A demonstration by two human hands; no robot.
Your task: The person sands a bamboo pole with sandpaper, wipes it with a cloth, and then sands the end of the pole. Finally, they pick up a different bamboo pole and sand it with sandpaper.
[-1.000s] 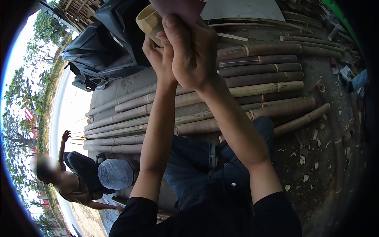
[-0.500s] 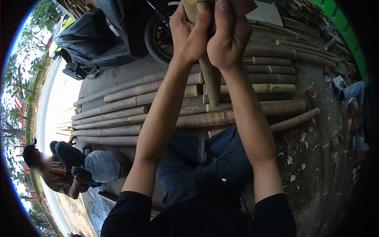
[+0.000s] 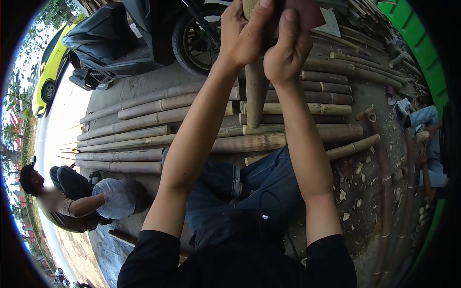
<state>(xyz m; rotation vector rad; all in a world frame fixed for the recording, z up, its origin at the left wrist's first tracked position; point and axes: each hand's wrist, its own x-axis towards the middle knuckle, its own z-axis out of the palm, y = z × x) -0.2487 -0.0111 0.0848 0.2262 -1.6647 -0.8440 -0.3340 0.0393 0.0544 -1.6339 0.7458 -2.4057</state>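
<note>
At the top of the view my left hand (image 3: 245, 41) is closed around a tan, rounded piece of bamboo (image 3: 249, 7), its far end cut off by the frame edge. Close beside it, my right hand (image 3: 287, 56) grips a dark red sheet of sandpaper (image 3: 311, 15), thumb raised along its near side. Both forearms stretch forward over my jeans. Beneath the hands an upright bamboo pole (image 3: 256, 98) leans among the lying poles, its upper end hidden behind my hands.
Several bamboo poles (image 3: 259, 142) lie crosswise before my knees. A dark scooter (image 3: 120, 43) stands beyond. On the left a person (image 3: 60, 204) sits by a translucent container (image 3: 116, 198). Wood chips (image 3: 359, 168) litter the right; another person's legs (image 3: 425, 117) show near a green panel (image 3: 413, 36).
My hands have shifted slightly right and stand a little further apart, with more sandpaper showing. The view has turned left, revealing a yellow car. The seated person's arm now reaches to the container.
</note>
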